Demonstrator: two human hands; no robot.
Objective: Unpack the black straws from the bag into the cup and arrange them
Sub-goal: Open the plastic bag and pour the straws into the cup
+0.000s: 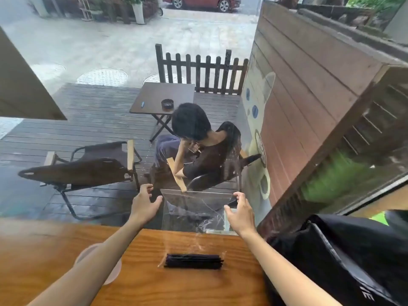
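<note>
A bundle of black straws [193, 261] lies flat on the wooden counter [176, 290], inside the bottom of a clear plastic bag [194, 208]. The bag stands upright, its open top raised toward the window. My right hand [239, 214] pinches the bag's top right corner. At the top left corner my left hand [143, 204] has its fingers spread, the thumb close to the bag's edge and gripping nothing. A translucent cup [114, 271] sits on the counter at the left, mostly hidden under my left forearm.
A black bag [353, 261] stands on the counter's right end, close to my right arm. A window pane rises straight behind the counter; beyond it a person sits on a deck with folding chairs and a small table.
</note>
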